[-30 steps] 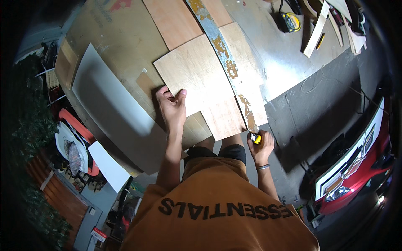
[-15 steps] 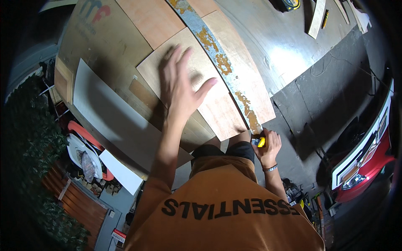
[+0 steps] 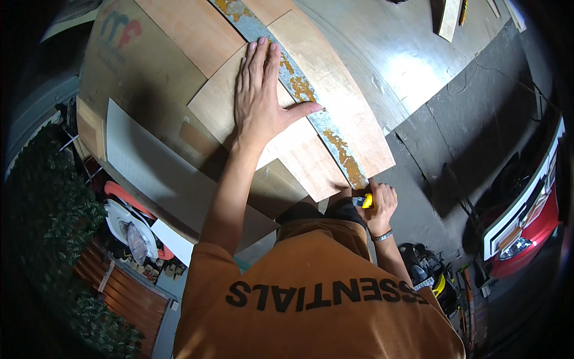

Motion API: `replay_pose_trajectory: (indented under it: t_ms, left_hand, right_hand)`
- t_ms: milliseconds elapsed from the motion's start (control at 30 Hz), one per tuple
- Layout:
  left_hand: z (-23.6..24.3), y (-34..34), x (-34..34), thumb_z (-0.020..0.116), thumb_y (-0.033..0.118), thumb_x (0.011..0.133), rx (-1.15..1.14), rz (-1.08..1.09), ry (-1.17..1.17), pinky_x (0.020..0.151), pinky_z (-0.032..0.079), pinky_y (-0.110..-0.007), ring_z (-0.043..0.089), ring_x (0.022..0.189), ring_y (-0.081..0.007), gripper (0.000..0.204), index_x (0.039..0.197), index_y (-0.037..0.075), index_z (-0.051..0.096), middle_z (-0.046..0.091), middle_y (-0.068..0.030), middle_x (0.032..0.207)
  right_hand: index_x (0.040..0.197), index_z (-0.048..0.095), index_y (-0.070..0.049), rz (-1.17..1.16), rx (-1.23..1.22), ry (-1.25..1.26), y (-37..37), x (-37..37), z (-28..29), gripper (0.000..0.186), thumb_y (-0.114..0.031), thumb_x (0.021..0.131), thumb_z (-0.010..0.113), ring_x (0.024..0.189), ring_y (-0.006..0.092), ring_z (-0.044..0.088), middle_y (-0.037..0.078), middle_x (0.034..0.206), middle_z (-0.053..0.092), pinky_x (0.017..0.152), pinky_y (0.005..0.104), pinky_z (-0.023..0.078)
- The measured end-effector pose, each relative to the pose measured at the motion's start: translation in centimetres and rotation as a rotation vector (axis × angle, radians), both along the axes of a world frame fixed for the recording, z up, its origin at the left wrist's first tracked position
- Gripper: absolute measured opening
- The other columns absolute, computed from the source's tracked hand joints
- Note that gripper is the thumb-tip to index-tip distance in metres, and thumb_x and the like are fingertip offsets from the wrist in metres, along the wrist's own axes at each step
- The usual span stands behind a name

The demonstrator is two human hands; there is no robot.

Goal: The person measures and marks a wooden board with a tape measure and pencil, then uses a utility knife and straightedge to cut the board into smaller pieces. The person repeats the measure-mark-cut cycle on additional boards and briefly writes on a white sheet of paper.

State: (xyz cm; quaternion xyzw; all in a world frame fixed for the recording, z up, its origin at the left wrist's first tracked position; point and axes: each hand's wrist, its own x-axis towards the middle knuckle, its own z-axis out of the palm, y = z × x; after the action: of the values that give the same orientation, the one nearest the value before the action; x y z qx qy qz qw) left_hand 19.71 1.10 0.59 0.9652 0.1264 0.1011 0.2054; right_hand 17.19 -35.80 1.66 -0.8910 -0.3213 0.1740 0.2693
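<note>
A long metal straightedge (image 3: 338,142) with flaking blue-grey and rust-brown patches lies across thin plywood sheet (image 3: 308,163). My left hand (image 3: 258,99) rests on the sheet, fingers stretched out; its fingertips and thumb reach onto the straightedge. By the near end of the strip, my right hand (image 3: 382,206) is closed round what looks like a yellow and dark utility knife (image 3: 366,201). Its blade cannot be made out. A finger of that hand is at the strip's end, though whether it touches is unclear.
Under the plywood is a brown board tabletop (image 3: 149,66), with a white panel (image 3: 161,158) at its left edge. A shiny metal sheet (image 3: 388,54) lies beyond, bearing a wood strip (image 3: 448,21). A red vehicle (image 3: 526,245) stands at right, a tool bag (image 3: 418,263) on the floor.
My left hand has come down from above the plywood onto the sheet and straightedge. My right hand stays by the strip's near end with the knife. The view has shifted slightly.
</note>
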Motion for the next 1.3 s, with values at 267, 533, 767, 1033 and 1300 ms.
replay_pose_trajectory:
  t_ms: [267,533,767,1033,1300]
  left_hand:
    - [0.1,0.0,0.1,0.075,0.078,0.068,0.029,0.015,0.048,0.123,0.026,-0.050,0.028,0.152,-0.0407,0.129,0.155,-0.007,0.032,0.033,-0.0273,0.161]
    - [0.3,0.0,0.2,0.075,0.079,0.068,0.041,0.019,0.060,0.122,0.026,-0.051,0.029,0.152,-0.0396,0.128,0.154,-0.007,0.034,0.033,-0.0261,0.161]
    - [0.2,0.0,0.1,0.074,0.079,0.068,0.044,0.020,0.047,0.122,0.027,-0.052,0.029,0.151,-0.0412,0.129,0.153,-0.009,0.033,0.033,-0.0272,0.160]
    - [-0.1,-0.1,0.1,0.079,0.074,0.069,0.015,0.016,0.046,0.121,0.025,-0.056,0.026,0.151,-0.0459,0.130,0.156,-0.008,0.028,0.029,-0.0299,0.161]
    - [-0.2,0.0,0.0,0.078,0.075,0.070,0.025,0.012,0.045,0.122,0.024,-0.056,0.026,0.151,-0.0465,0.129,0.156,-0.008,0.028,0.029,-0.0311,0.161]
  right_hand:
    - [0.117,0.067,0.000,0.000,0.062,-0.035,0.0,0.2,-0.7,0.062,-0.029,0.064,0.079,0.070,0.0268,0.055,0.008,0.076,0.052,0.065,0.0397,0.037]
    - [0.115,0.067,-0.003,-0.005,0.020,-0.049,0.1,0.4,-0.1,0.056,-0.025,0.065,0.076,0.069,0.0252,0.056,0.007,0.075,0.053,0.065,0.0389,0.038]
    - [0.113,0.068,0.000,0.013,-0.006,-0.048,-0.4,0.6,-0.8,0.056,-0.035,0.070,0.076,0.069,0.0280,0.057,0.009,0.075,0.054,0.065,0.0400,0.039]
    - [0.113,0.068,-0.001,0.012,0.019,-0.024,-0.5,0.8,-0.4,0.057,-0.035,0.068,0.077,0.069,0.0284,0.057,0.010,0.075,0.054,0.065,0.0398,0.040]
    - [0.113,0.067,-0.002,0.017,0.029,-0.026,-0.2,1.2,-0.3,0.058,-0.028,0.062,0.078,0.070,0.0271,0.057,0.008,0.077,0.053,0.064,0.0387,0.040]
